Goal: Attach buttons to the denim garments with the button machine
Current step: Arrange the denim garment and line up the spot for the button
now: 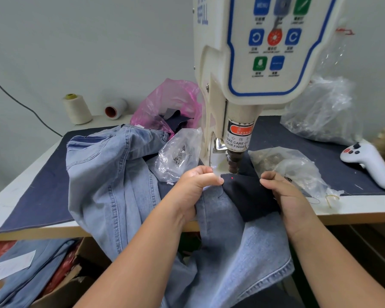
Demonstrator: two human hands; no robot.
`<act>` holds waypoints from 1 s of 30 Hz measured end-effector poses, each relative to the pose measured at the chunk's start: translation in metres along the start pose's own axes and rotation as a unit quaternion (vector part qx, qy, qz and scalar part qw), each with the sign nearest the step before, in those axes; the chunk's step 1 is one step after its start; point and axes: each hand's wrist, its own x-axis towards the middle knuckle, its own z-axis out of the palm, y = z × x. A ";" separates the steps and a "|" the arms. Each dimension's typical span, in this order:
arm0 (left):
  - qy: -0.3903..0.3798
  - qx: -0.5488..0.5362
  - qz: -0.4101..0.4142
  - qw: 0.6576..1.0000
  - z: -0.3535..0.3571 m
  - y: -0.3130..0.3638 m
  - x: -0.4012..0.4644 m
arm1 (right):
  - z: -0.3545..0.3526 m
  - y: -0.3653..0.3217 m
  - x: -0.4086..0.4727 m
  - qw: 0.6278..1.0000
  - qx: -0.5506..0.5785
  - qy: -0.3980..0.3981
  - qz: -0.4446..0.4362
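The cream button machine [249, 70] stands at the table's middle, its press head [234, 160] pointing down. Under the head lies a dark navy denim piece [249, 196] with a red laser dot [232, 178] on it. My left hand [196, 185] pinches the piece's left edge together with the light blue denim garment [111, 178] beneath. My right hand [285, 194] grips the piece's right edge. The garment hangs over the table's front edge towards me. A clear bag of metal buttons [178, 154] lies left of the head.
Another clear bag with brass parts [282, 163] lies right of the head. A white handheld controller [369, 163] rests far right. A pink bag of dark scraps [171, 107], two thread cones [77, 108] and a large clear bag [325, 112] sit behind. More denim [20, 274] is piled below the table.
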 end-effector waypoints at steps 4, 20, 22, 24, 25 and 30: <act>0.004 0.008 -0.002 1.000 0.001 -0.001 0.000 | 0.001 -0.001 -0.001 1.000 0.019 0.002 0.002; 0.014 0.020 -0.013 1.000 0.003 0.002 -0.005 | 0.000 0.000 0.000 1.000 0.007 0.003 0.000; 0.016 0.021 -0.015 1.000 0.004 0.003 -0.005 | -0.001 0.000 0.000 1.000 0.003 0.002 -0.001; 0.019 0.019 -0.018 0.999 0.004 0.003 -0.005 | -0.001 0.001 0.000 1.000 0.005 0.001 -0.003; 0.019 0.016 -0.020 1.000 0.004 0.003 -0.005 | -0.001 0.001 -0.001 1.000 0.006 0.001 -0.004; 0.016 0.008 -0.024 1.000 0.004 0.003 -0.006 | 0.000 0.000 -0.001 1.000 0.007 0.004 -0.007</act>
